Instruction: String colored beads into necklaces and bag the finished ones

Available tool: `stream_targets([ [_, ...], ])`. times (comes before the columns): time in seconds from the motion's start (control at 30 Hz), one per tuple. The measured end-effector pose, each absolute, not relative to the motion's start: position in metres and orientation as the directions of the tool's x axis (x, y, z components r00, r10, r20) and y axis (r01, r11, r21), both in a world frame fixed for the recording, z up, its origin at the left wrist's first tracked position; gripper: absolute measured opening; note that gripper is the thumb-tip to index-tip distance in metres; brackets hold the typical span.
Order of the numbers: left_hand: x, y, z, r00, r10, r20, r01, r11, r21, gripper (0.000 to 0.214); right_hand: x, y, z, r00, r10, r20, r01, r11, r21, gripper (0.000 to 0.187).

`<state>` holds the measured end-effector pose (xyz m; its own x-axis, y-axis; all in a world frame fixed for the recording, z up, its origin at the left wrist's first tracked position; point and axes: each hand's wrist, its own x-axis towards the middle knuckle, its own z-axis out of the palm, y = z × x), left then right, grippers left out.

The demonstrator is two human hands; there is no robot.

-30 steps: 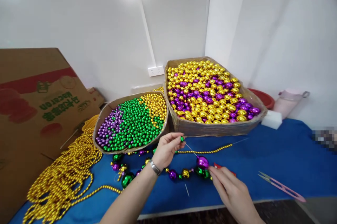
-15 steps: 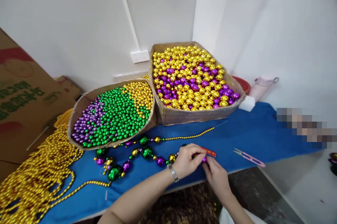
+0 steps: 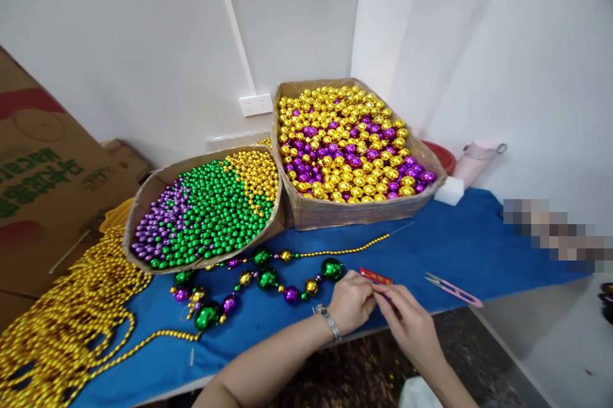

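My left hand (image 3: 352, 304), with a silvery bracelet on the wrist, is closed at the table's front edge. Its fingertips meet those of my right hand (image 3: 406, 315), which is also closed in a pinch. Whatever lies between them is hidden by the fingers. Just behind the fingertips a small red packet (image 3: 376, 276) with yellow marks lies on the blue cloth. To the left of my left hand a large green bead (image 3: 332, 269) ends a strung garland of green, purple and gold beads (image 3: 292, 294). Pink-handled thread snips (image 3: 454, 290) lie to the right.
Behind stand a box of gold and purple beads (image 3: 299, 213) and a box of small green, purple and gold beads (image 3: 131, 229). Gold bead strands (image 3: 71, 312) heap at left beside a large carton (image 3: 43, 172). A pink bottle (image 3: 476, 162) stands back right.
Both hands have shifted slightly down, the right also rightward. The purple bead seen between the fingertips is now hidden, and the large green bead beside my left hand has come into view.
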<state>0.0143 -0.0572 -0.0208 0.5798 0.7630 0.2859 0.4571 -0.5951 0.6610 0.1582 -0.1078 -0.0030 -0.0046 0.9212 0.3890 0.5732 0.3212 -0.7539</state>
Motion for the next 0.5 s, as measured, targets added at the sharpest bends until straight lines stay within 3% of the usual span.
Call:
stream_targets([
  [0.13,0.018,-0.052,-0.021,0.566,0.787,0.245,0.45,-0.545,0.708,0.018,0.171,-0.093,0.014,0.125,0.923,0.365,0.554,0.24,-0.797,0.019],
  [0.33,0.021,-0.041,-0.019,0.54,0.814,0.217,0.485,-0.511,0.71,0.02,0.239,-0.062,0.014,0.474,0.81,0.345,0.499,0.076,-0.863,0.035],
  [0.5,0.015,-0.037,-0.013,0.559,0.806,0.193,0.466,-0.498,0.731,0.024,0.286,-0.032,-0.012,0.577,0.735,0.356,0.543,-0.02,-0.839,0.039],
])
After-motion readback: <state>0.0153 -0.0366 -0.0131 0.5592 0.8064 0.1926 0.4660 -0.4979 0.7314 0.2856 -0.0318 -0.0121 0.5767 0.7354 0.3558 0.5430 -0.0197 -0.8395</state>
